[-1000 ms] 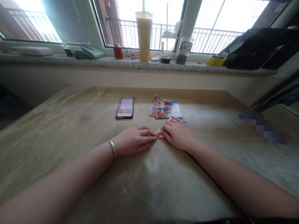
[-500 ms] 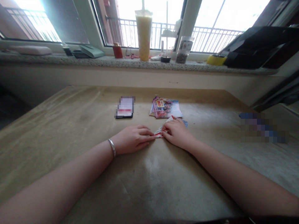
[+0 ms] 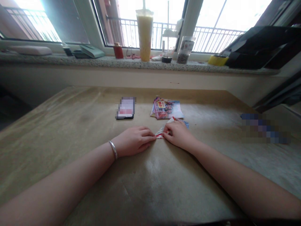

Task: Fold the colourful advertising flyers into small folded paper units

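Hands meet at the table's (image 3: 70, 131) middle — the left hand (image 3: 133, 141) lies flat, fingers pressed together, tips touching the folded paper (image 3: 162, 133). The right hand (image 3: 178, 135) pinches that paper's near-left corner, covering most of it. Just beyond lie a stack of flyers (image 3: 166, 109) and, to its left, a phone (image 3: 126, 108).

Glaring window backlight (image 3: 162, 12), dim foreground.
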Demonstrator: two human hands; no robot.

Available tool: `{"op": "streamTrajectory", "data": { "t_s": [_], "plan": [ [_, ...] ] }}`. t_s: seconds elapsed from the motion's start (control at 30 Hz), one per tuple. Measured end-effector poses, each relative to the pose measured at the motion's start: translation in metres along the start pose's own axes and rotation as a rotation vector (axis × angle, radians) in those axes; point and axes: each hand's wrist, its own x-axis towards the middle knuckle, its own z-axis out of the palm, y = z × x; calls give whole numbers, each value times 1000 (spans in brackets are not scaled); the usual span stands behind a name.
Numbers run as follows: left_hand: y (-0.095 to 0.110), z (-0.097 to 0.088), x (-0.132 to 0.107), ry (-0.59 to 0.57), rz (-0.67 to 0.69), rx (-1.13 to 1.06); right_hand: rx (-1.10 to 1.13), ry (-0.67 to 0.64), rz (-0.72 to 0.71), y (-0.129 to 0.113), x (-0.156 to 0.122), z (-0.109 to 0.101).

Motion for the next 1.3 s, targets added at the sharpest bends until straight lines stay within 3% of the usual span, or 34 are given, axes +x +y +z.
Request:
{"op": "streamTrajectory", "data": {
  "t_s": [0.27, 0.8, 1.3],
  "plan": [
    [2, -2, 1, 46, 32, 31, -27, -8, -6, -1, 0, -2],
    [3, 1, 4, 11, -25, -17, -131, 53, -91, -7, -5, -4],
    [5, 1, 5, 15, -39, -23, -22, -34, -24, -6, 1, -2]
  ]
}}
